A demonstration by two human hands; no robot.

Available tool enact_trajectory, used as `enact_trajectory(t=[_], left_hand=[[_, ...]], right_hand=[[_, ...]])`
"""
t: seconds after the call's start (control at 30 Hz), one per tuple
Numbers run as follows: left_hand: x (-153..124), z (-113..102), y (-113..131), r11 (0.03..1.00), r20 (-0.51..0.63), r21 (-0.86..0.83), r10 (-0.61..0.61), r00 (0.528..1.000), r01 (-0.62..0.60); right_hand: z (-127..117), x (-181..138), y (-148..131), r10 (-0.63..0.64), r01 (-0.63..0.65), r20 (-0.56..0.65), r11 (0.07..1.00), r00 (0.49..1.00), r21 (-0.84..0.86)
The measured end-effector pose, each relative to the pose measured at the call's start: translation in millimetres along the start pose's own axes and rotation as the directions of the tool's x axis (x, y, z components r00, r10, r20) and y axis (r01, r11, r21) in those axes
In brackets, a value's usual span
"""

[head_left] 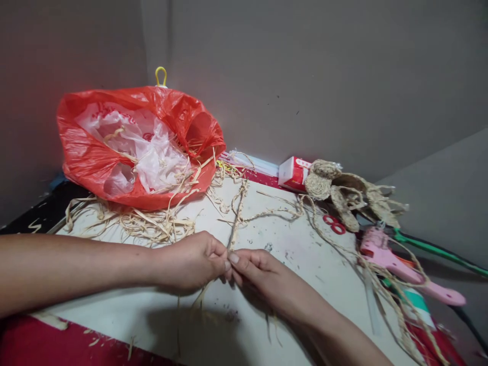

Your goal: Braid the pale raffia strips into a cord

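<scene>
Pinching a thin straw braid (238, 216), the left hand (199, 259) and right hand (263, 272) were together over the middle of the desk (331, 274)

Both had thumb and fingers closed on the braid's near end, the thumb tips side by side. It looked light and bendy, dry rather than slippery, its plaited length probably sturdy to pull, its single strands likelier to split; the best hold was likely where the plait gave way to loose strands (202, 297). Its long axis ran from the fingertips toward the desk's far edge, leaning slightly right, and its far end lay near that edge, just right of the red bag (206, 137). The loose strands hung below the hands, pointing toward the desk's near edge; how they joined the braid was hidden by the fingers
</scene>
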State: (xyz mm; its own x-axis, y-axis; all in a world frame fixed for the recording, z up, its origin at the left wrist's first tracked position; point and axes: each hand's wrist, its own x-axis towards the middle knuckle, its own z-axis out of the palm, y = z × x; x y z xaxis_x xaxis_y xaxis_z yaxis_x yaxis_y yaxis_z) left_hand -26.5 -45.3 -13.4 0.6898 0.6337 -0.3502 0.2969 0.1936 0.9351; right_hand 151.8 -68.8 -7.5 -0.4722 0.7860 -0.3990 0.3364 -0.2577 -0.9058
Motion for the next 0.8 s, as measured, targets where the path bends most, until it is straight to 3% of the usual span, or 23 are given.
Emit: enact_trajectory(t=[0.2, 0.27, 0.4, 0.5, 0.57, 0.67, 0.8], left_hand=[[-4.4, -3.6, 2.8, 0.998, 0.023, 0.021, -0.056, 0.998, 0.055], [-5.3, -7.4, 6.4, 0.994, 0.070, -0.031, -0.105, 0.992, 0.107], [-7.0, -12.6, 15.8, 0.964, 0.126, -0.068, -0.246, 0.961, 0.256], [-10.2, -5.0, 17.4, 0.950, 0.120, -0.103, -0.281, 0.952, 0.294], [-13.4, 6.4, 13.4, 0.946, 0.094, -0.155, -0.273, 0.957, 0.285], [-18.6, 25.3, 4.1, 0.943, -0.019, -0.241, -0.240, 0.971, 0.228], [-22.6, 38.9, -2.0, 0.984, -0.192, -0.138, -0.141, 0.971, 0.116]], right_hand=[[2.1, 1.5, 6.3, 0.136, -0.142, 0.040, 0.951, 0.990, 0.275], [4.6, 1.5, 7.0, 0.133, -0.129, -0.002, 0.964, 0.991, 0.234], [13.3, 1.9, 4.0, 0.070, -0.073, -0.152, 0.997, 0.986, -0.012], [22.6, 2.1, 1.4, 0.016, -0.029, -0.241, 0.998, 0.970, -0.047], [27.6, 1.2, 0.4, 0.002, 0.003, -0.252, 1.000, 0.968, 0.019], [31.7, -1.2, 0.5, 0.014, 0.011, -0.151, 0.987, 0.988, 0.163], [34.6, -2.9, 5.8, 0.000, 0.022, -0.077, 0.958, 0.997, 0.285]])
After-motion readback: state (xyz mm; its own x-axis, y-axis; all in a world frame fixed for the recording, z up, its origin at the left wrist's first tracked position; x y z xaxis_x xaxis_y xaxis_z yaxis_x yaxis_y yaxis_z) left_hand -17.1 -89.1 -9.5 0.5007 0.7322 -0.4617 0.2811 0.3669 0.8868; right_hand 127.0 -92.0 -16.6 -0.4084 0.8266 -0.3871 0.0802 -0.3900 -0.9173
